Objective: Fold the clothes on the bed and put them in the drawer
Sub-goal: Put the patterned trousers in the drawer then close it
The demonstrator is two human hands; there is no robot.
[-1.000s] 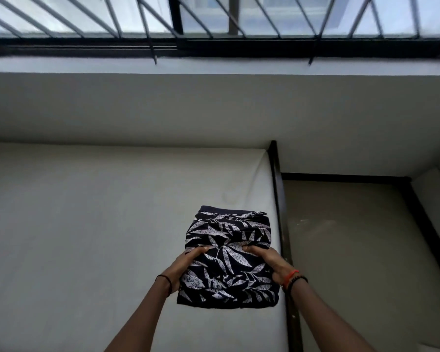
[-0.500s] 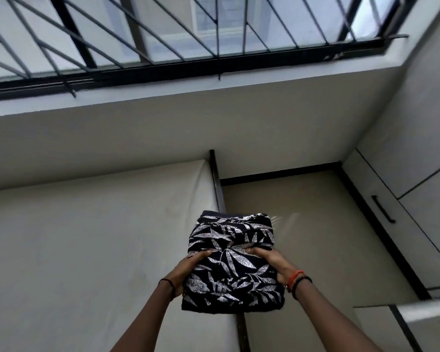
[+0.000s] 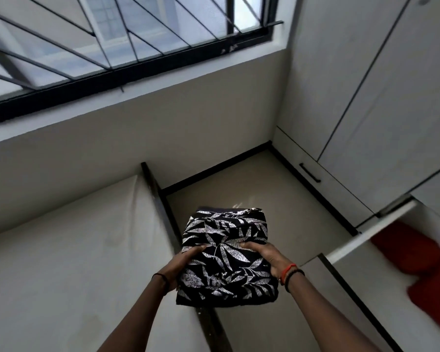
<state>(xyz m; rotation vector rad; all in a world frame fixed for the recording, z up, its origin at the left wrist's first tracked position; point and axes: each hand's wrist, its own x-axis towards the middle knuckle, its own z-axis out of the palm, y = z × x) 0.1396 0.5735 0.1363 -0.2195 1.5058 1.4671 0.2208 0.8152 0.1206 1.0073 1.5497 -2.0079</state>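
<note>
A folded dark garment with a white leaf print is held in the air over the bed's dark side rail and the floor. My left hand grips its left side, thumb on top. My right hand grips its right side the same way. The white bed lies to the left with no clothes visible on it. At the right an open drawer juts out from the white cabinet, with red cloth inside it.
A dark bed rail runs between the bed and the beige floor. White cabinet fronts with a black handle fill the right side. A barred window sits above the wall.
The view has swung to the right. The folded garment has been carried from above the bed to above the rail and floor, and the open drawer with red cloth has come into sight.
</note>
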